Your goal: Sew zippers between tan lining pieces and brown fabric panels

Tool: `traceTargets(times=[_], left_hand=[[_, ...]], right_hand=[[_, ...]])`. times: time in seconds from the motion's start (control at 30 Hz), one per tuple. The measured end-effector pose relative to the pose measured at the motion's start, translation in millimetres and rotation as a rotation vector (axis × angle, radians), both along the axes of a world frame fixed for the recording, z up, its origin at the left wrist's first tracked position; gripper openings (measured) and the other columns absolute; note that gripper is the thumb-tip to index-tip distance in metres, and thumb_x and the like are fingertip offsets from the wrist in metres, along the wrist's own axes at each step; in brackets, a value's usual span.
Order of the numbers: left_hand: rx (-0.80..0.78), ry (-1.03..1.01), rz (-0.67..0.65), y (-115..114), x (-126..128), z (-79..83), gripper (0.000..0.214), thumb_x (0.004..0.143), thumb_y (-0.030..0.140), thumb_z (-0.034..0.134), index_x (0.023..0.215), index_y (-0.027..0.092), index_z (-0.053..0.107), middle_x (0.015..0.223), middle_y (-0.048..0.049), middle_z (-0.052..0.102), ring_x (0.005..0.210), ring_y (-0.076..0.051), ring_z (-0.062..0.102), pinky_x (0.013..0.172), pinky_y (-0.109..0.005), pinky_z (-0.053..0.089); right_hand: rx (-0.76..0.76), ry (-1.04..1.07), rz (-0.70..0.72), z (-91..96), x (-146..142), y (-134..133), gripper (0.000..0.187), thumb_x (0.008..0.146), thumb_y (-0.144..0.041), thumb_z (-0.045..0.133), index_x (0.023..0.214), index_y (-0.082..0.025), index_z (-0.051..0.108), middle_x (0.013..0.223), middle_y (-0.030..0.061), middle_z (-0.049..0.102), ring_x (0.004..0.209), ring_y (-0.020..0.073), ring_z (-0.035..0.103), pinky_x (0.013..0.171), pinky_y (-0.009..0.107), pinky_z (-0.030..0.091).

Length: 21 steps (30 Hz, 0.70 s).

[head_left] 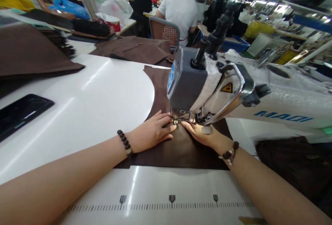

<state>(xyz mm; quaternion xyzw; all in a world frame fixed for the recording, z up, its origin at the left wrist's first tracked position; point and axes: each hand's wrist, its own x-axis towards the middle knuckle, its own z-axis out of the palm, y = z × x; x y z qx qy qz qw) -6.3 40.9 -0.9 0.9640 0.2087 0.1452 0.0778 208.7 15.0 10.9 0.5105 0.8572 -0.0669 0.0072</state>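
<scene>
A dark brown fabric piece (178, 149) lies on the white sewing table (103, 100) and runs under the presser foot (176, 120) of a grey and white sewing machine (207, 83). My left hand (153, 131) lies flat on the fabric just left of the presser foot, fingers stretched toward it. My right hand (201, 133) presses flat on the fabric just right of the foot, partly under the machine head. Both wrists wear dark bead bracelets.
A black phone (20, 112) lies at the table's left. Brown fabric stacks (31, 52) sit at the far left and more brown pieces (135, 48) behind. A ruler scale (171, 204) marks the near edge. A person in white (181, 10) sits ahead on a chair.
</scene>
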Motion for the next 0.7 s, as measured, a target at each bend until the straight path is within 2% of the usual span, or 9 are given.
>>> traceTargets(times=[0.17,0.33,0.5,0.63,0.7], left_hand=[[0.008,-0.010,-0.009,2.5,-0.3,-0.8,0.027,0.091,0.029,0.044,0.109,0.015,0.058,0.111,-0.0121,0.052,0.110,-0.025,0.045,0.100,-0.048,0.035],[0.001,-0.018,-0.009,3.1,-1.0,-0.4,0.025,0.091,0.029,0.044,0.107,0.016,0.059,0.113,-0.0119,0.052,0.111,-0.024,0.046,0.101,-0.048,0.035],[0.011,-0.018,-0.023,3.7,-0.5,-0.2,0.025,0.091,0.029,0.043,0.105,0.017,0.060,0.116,-0.0111,0.052,0.111,-0.024,0.046,0.101,-0.046,0.035],[0.031,0.015,-0.043,7.9,-1.6,-1.2,0.026,0.091,0.029,0.044,0.109,0.016,0.059,0.119,-0.0119,0.053,0.115,-0.024,0.045,0.101,-0.045,0.033],[0.041,0.065,-0.052,11.8,-4.5,0.2,0.027,0.092,0.029,0.043,0.111,0.016,0.058,0.121,-0.0107,0.054,0.117,-0.024,0.044,0.103,-0.046,0.031]], right_hand=[[0.015,0.098,0.012,-3.4,2.1,3.0,0.031,0.090,-0.018,0.036,0.098,-0.020,0.066,0.098,0.0046,0.066,0.090,0.0184,0.061,0.081,0.031,0.048],[-0.014,0.163,-0.040,0.1,1.6,3.0,0.033,0.091,-0.018,0.033,0.094,-0.018,0.066,0.097,0.0049,0.066,0.089,0.0185,0.062,0.079,0.030,0.050],[-0.032,0.170,-0.026,2.9,-0.1,5.8,0.032,0.090,-0.017,0.034,0.095,-0.017,0.066,0.101,0.0058,0.065,0.094,0.0188,0.060,0.085,0.031,0.048],[-0.085,0.169,-0.058,1.0,1.2,10.3,0.032,0.092,-0.016,0.033,0.102,-0.015,0.064,0.107,0.0069,0.062,0.098,0.0165,0.058,0.088,0.028,0.045],[-0.046,0.125,-0.074,1.0,1.5,5.9,0.031,0.093,-0.018,0.034,0.103,-0.015,0.063,0.107,0.0080,0.062,0.101,0.0171,0.057,0.091,0.029,0.043]])
